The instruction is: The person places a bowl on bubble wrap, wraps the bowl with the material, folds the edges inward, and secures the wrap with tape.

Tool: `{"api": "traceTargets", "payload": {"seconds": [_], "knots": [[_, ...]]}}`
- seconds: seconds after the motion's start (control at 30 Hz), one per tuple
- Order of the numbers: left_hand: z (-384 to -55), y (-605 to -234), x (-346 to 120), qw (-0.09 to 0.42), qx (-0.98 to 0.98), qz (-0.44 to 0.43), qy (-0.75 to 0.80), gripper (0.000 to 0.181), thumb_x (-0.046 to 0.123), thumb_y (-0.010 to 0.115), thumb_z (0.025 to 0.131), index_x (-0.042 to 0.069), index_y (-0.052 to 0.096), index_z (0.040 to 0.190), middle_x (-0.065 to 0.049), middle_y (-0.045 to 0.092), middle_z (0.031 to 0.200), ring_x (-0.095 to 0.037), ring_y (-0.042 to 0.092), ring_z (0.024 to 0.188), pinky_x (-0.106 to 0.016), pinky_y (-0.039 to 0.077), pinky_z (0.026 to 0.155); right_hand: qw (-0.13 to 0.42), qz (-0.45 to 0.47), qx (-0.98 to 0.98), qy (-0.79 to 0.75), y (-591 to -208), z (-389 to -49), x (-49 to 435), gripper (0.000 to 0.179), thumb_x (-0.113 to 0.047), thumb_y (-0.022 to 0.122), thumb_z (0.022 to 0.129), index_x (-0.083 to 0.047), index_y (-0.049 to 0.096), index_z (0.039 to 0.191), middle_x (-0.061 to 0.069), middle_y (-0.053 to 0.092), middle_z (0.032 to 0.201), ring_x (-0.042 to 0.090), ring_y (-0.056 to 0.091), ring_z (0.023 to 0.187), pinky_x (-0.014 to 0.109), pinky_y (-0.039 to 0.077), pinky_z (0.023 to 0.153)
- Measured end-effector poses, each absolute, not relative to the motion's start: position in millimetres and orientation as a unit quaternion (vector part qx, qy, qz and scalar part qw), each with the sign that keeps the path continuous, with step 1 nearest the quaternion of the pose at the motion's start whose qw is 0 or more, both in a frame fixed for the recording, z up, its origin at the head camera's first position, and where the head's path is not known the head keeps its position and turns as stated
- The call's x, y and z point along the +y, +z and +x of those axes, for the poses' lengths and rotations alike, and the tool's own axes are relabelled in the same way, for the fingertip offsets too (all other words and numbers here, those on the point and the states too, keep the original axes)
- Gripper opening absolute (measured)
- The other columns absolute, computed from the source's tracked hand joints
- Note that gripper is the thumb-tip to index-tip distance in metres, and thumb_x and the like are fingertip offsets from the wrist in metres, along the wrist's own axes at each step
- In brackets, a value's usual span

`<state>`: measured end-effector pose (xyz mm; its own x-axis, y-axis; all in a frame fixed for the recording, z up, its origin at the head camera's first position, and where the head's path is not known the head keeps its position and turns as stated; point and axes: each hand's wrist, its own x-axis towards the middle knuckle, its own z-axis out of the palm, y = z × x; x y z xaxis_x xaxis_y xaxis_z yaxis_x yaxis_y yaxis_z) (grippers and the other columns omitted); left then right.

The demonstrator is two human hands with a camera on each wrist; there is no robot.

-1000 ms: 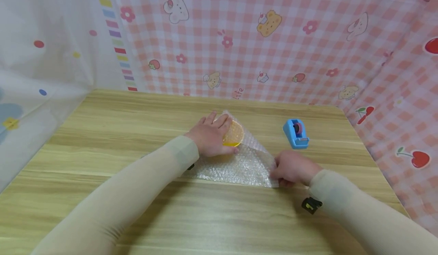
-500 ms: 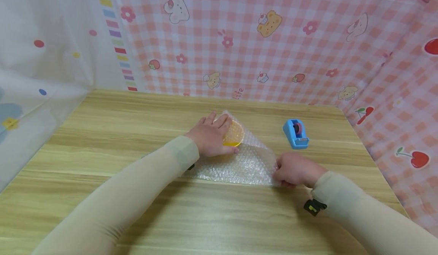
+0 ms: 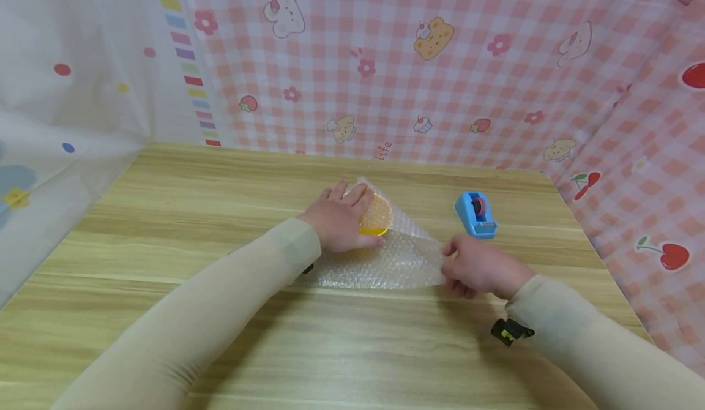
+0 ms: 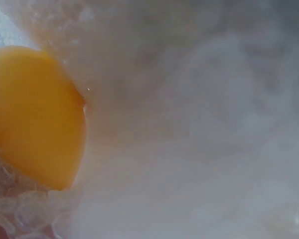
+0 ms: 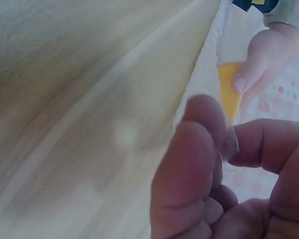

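In the head view a sheet of clear bubble wrap [image 3: 380, 269] lies on the table, one flap folded over a yellow, round-edged object [image 3: 378, 215]. My left hand [image 3: 337, 220] rests on that object with straight, spread fingers. Its curved yellow side [image 4: 37, 117] fills the left of the left wrist view, where blurred wrap hides the rest. At the right end of the sheet, my right hand [image 3: 480, 266] pinches a corner of the wrap between thumb and fingers. The right wrist view shows this pinch close up, with the wrap stretching back toward the left hand.
A blue tape dispenser [image 3: 476, 215] with a pinkish roll stands behind my right hand. The wood-grain table [image 3: 341, 349] ends at a pink checked cloth [image 3: 352, 73] at the back and right, and a white dotted cloth [image 3: 71, 104] at the left.
The right hand has shifted slightly right and up with the wrap's corner, and its fingers have changed their hold. The wrap's front edge has risen toward the back. The left hand stays put.
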<state>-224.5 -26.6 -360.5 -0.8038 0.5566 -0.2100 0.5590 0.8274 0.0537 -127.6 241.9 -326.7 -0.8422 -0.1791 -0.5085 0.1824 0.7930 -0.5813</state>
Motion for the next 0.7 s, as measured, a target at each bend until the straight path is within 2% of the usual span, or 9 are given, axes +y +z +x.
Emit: {"api": "traceTargets", "payload": {"seconds": [0.1, 0.2, 0.53, 0.7], "knots": [[-224.8, -360.9, -26.5, 0.110, 0.950, 0.293, -0.003, 0.112, 0.087, 0.040, 0.093, 0.016, 0.002, 0.171, -0.003, 0.000, 0.180, -0.041, 0.001, 0.165, -0.058, 0.014, 0.133, 0.266, 0.005, 0.904, -0.334, -323.5, -128.2, 240.6, 0.045, -0.008, 0.057, 0.101, 0.009, 0.039, 0.138, 0.012, 0.074, 0.086, 0.020, 0.069, 0.071, 0.036, 0.063, 0.066], [-224.6, -360.5, -26.3, 0.110, 0.950, 0.292, -0.003, 0.112, 0.087, 0.040, 0.093, 0.016, 0.002, 0.171, -0.003, 0.000, 0.180, -0.041, 0.001, 0.165, -0.058, 0.014, 0.133, 0.254, 0.000, 0.904, -0.344, -322.3, -128.2, 238.4, 0.050, -0.008, 0.057, 0.101, 0.006, 0.036, 0.144, 0.011, 0.071, 0.083, 0.020, 0.066, 0.070, 0.036, 0.062, 0.065], [-224.4, -360.3, -26.3, 0.108, 0.950, 0.293, -0.007, 0.111, 0.087, 0.040, 0.093, 0.016, 0.003, 0.171, -0.004, 0.002, 0.180, -0.042, 0.002, 0.165, -0.058, 0.014, 0.133, 0.216, -0.036, 0.910, -0.353, -318.8, -131.9, 231.1, 0.040, -0.010, 0.055, 0.105, -0.007, 0.053, 0.145, 0.007, 0.066, 0.076, 0.018, 0.059, 0.063, 0.033, 0.055, 0.061], [-223.6, -359.2, -26.5, 0.108, 0.950, 0.293, -0.007, 0.111, 0.087, 0.039, 0.093, 0.016, 0.003, 0.171, -0.004, 0.001, 0.180, -0.042, 0.002, 0.165, -0.058, 0.014, 0.133, 0.189, -0.073, 0.915, -0.349, -317.2, -133.9, 229.3, 0.029, -0.011, 0.054, 0.105, -0.001, 0.067, 0.129, 0.007, 0.068, 0.083, 0.018, 0.061, 0.073, 0.031, 0.056, 0.065]]}}
